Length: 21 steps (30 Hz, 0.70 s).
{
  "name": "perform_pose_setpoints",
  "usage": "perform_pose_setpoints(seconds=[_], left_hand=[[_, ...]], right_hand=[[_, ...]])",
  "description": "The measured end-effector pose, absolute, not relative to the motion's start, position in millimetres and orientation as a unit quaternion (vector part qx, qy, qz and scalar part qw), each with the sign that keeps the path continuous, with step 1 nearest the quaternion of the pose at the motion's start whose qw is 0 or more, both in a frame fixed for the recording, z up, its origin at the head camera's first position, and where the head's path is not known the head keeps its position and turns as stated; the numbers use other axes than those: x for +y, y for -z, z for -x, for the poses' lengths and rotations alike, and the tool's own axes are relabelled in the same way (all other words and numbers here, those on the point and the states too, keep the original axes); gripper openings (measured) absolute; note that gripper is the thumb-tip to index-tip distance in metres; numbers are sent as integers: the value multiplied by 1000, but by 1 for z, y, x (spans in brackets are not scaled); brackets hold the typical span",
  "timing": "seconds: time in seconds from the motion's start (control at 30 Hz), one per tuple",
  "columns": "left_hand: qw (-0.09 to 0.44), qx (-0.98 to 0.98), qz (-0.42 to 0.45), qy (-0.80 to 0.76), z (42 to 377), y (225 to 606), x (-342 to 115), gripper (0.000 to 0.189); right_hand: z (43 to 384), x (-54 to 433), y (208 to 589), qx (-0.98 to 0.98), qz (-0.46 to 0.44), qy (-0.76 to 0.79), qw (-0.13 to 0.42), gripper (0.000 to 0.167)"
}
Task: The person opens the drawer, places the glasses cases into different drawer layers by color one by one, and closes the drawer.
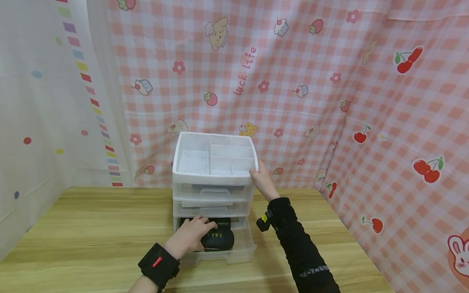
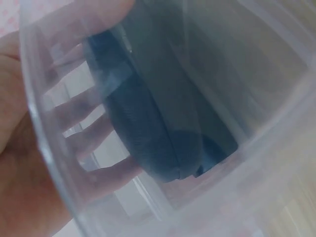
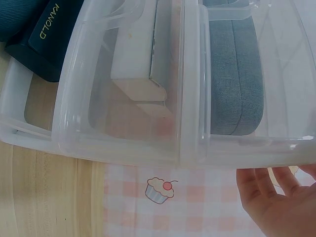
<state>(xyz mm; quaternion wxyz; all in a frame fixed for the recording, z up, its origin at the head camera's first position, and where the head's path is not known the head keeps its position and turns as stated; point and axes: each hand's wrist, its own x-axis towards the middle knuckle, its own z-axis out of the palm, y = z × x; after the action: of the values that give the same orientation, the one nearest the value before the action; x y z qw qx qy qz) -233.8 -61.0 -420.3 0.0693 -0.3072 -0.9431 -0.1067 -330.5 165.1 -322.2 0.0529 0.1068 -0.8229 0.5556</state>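
Observation:
A white and clear plastic drawer unit (image 1: 212, 179) stands on the table with its bottom drawer (image 1: 242, 256) pulled out. Inside that drawer lie a rounded dark case (image 1: 221, 242) with small yellow marks and, behind it, a black box (image 3: 47, 42) lettered KANOLD. My left hand (image 1: 192, 236) reaches in and holds the dark case at its left side; through the clear plastic, the left wrist view shows thumb and fingers against the case (image 2: 143, 118). My right hand (image 1: 263, 179) grips the unit's top right edge, thumb over the rim and fingers along the side.
A grey-blue fabric case (image 3: 237, 74) and a white box (image 3: 136, 54) sit in the upper drawers. The top tray (image 1: 194, 162) has divided compartments. Behind the wooden table (image 1: 110, 232) hangs a pink checked cloth (image 1: 293, 114), which also covers the right side.

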Motion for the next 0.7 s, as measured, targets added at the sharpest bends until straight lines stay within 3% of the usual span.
perform_pose_setpoints(seconds=[0.27, 0.7], left_hand=[[100, -935, 325, 99, 234, 426, -65, 59], [79, -940, 314, 109, 236, 434, -69, 57]], right_hand=[[331, 165, 322, -828, -109, -546, 65, 52], [333, 165, 322, -828, -106, -547, 66, 52]])
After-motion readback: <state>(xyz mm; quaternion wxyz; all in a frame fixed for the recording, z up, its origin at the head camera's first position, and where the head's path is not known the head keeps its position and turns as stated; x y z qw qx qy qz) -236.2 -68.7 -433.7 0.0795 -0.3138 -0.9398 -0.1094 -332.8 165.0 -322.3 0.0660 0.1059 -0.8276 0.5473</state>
